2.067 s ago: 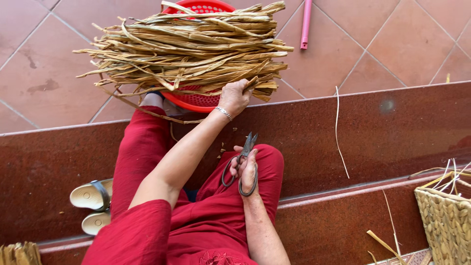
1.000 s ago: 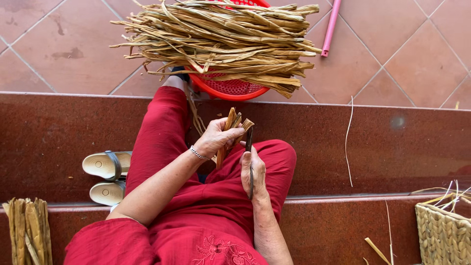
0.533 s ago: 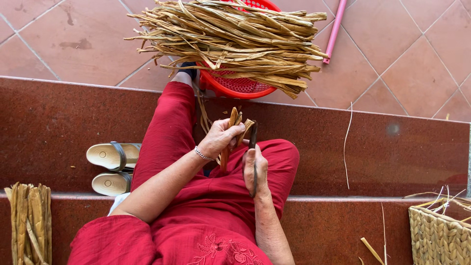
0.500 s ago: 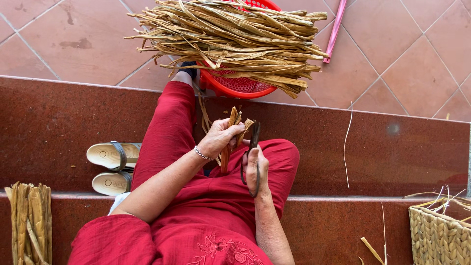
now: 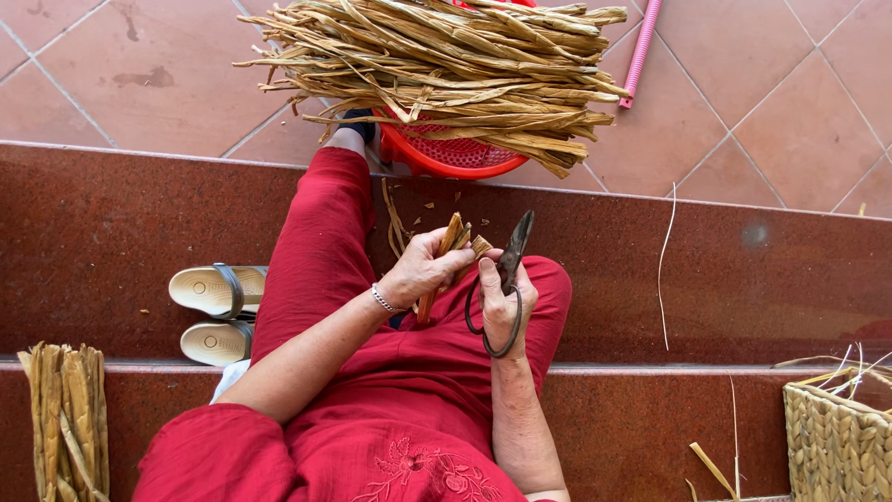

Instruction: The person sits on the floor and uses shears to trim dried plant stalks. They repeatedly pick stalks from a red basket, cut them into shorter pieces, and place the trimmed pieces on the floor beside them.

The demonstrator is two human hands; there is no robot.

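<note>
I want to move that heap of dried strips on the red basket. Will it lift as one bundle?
Probably not: the dried strips lie loose and untied across the red basket, ends splaying. They look light and fairly stiff, so some would likely slide off.

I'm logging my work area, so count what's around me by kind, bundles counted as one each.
Dried-strip bundles: 3 (basket pile, left hand, step)
Shears: 1, right hand
Red basket: 1
Woven basket: 1
Sandals: 2
Pink pole: 1
Total: 9
</note>
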